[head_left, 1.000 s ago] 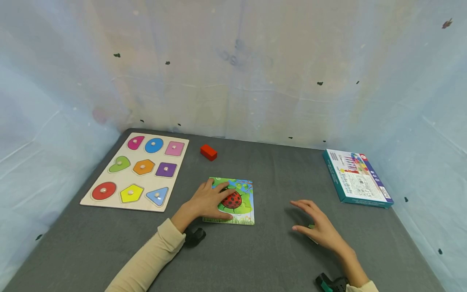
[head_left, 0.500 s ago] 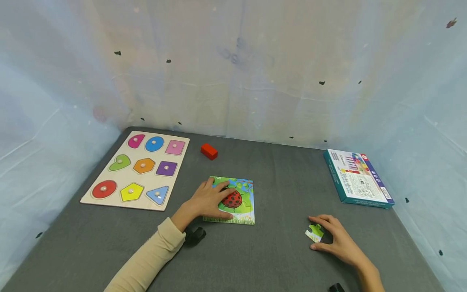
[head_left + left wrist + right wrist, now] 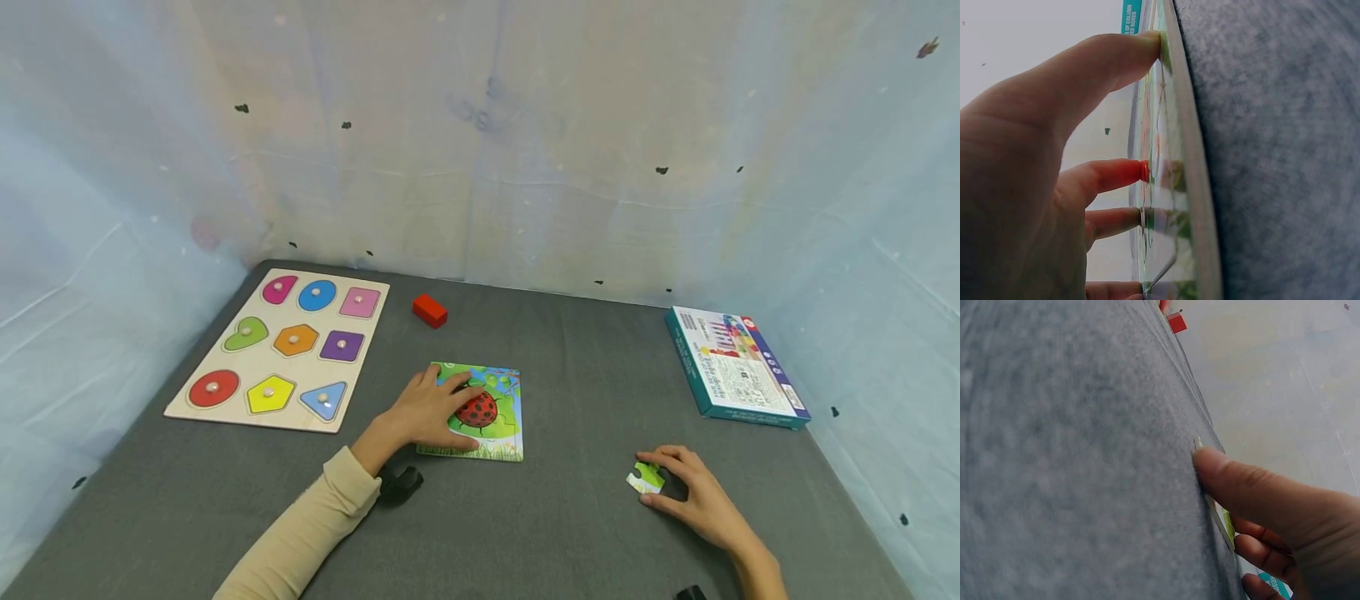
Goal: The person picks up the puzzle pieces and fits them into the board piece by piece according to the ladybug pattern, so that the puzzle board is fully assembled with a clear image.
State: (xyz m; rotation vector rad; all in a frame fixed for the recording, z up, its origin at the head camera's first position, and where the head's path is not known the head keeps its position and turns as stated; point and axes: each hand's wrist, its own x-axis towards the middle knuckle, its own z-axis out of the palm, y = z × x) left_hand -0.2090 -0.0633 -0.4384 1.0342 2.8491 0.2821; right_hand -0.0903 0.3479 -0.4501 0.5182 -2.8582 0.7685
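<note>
Spread fingers of my left hand [image 3: 422, 417] rest on a ladybug jigsaw puzzle [image 3: 507, 429] in the head view. The left wrist view has the thumb [image 3: 1104, 59] and fingertips touching the puzzle's top face, seen edge-on. Well to the right, my right hand [image 3: 697, 496] pinches a small green-and-white jigsaw piece [image 3: 647, 478] by its edges between thumb and forefinger, low at the table. In the right wrist view the thumb [image 3: 1254, 487] covers part of this piece [image 3: 1227, 528], and the other fingers lie behind it.
A wooden shape board [image 3: 247, 362] with knobbed coloured shapes lies at the left. Behind the puzzle sits a red block [image 3: 430, 311]. Toward the back right is a flat teal-edged box [image 3: 738, 367]. Pale sheeting [image 3: 480, 167] encloses the grey table [image 3: 555, 533].
My right hand has drawn back toward the lower right, and its thumb and forefinger have come together on the jigsaw piece. My left hand stays put on the puzzle.
</note>
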